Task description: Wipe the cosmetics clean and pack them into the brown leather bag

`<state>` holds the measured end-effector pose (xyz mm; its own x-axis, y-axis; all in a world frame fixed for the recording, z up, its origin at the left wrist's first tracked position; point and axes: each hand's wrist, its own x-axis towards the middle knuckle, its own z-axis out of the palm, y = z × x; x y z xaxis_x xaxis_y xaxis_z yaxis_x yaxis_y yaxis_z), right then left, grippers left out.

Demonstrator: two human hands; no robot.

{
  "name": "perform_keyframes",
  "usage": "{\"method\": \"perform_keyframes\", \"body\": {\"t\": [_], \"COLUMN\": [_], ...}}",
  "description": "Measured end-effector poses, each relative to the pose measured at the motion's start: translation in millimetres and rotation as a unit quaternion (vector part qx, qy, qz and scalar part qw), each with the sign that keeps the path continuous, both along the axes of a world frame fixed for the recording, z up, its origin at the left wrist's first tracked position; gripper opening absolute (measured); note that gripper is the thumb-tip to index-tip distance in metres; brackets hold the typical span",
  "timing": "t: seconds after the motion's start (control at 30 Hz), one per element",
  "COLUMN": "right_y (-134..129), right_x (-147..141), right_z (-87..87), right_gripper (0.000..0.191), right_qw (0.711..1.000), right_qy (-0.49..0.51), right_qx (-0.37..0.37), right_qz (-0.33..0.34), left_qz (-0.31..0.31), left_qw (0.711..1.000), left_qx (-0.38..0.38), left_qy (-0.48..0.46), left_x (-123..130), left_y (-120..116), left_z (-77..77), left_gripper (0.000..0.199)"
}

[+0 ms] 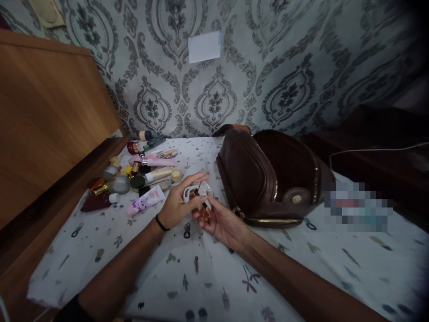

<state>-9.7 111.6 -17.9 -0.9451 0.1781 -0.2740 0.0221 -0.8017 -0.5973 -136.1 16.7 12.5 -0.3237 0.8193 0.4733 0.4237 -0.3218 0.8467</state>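
Note:
My left hand (176, 205), a black band at its wrist, is closed around a small amber bottle (205, 211) with a clear faceted part at the top. A white curved piece shows between the thumb and fingers of that hand; whether it belongs to the bottle I cannot tell. From the right, my right hand (225, 224) grips the same bottle between thumb and curled fingers. Much of the bottle is hidden by the fingers. Right beside the hands stands a dark brown leather bag (246, 179), its zipped top gaping. On the left lies a pink and white tube (145, 201).
Several cosmetics cluster at the left, among them a dark red bottle (97, 202), a round greyish jar (119, 184) and a cream tube (161, 173). A wooden cabinet (50, 112) borders the left side. The printed cloth (187, 286) covers the surface. A white cable (375, 150) runs at right.

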Motion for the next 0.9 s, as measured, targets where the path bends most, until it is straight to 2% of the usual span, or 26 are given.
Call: {"method": "perform_keyframes", "body": {"t": [0.13, 0.2, 0.3, 0.4, 0.47, 0.63, 0.73, 0.8, 0.9], "right_y": [2.5, 3.7, 3.9, 2.7, 1.7, -0.8, -1.4, -0.7, 1.9], "right_x": [-0.8, -0.8, -0.1, 1.4, 2.7, 3.9, 3.1, 2.5, 2.4], "right_z": [1.1, 0.0, -1.6, -1.5, -0.8, -0.7, -0.8, -0.4, 0.7], "right_gripper": [0.051, 0.047, 0.032, 0.034, 0.035, 0.032, 0.031, 0.024, 0.026], "right_qw": [0.999, 0.999, 0.998, 0.997, 0.997, 0.998, 0.997, 0.998, 0.999], "right_qy": [-0.006, -0.004, 0.004, 0.009, 0.012, 0.022, 0.033, 0.036, 0.026], "right_qx": [-0.042, -0.048, -0.05, -0.058, -0.055, -0.016, -0.01, -0.015, -0.045], "right_qz": [0.003, 0.0, -0.031, -0.054, -0.055, -0.063, -0.062, -0.047, -0.013], "left_qz": [0.049, 0.066, 0.068, 0.057, 0.058, 0.071, 0.047, 0.02, -0.012], "left_qw": [0.996, 0.991, 0.976, 0.951, 0.942, 0.938, 0.939, 0.942, 0.967], "left_qx": [0.041, 0.055, 0.073, 0.086, 0.084, 0.062, 0.047, 0.041, 0.028], "left_qy": [-0.068, -0.103, -0.195, -0.292, -0.32, -0.334, -0.337, -0.331, -0.253], "left_x": [-1.3, -3.1, -4.9, -4.1, -2.6, -0.4, -0.3, -1.2, -5.0], "left_y": [3.9, 6.0, 9.3, 12.2, 13.4, 13.0, 10.8, 8.8, 5.2], "left_z": [-1.3, -3.5, -7.5, -9.4, -8.8, -4.8, -4.4, -5.7, -9.3], "left_gripper": [0.031, 0.027, 0.028, 0.031, 0.034, 0.045, 0.053, 0.059, 0.067]}}
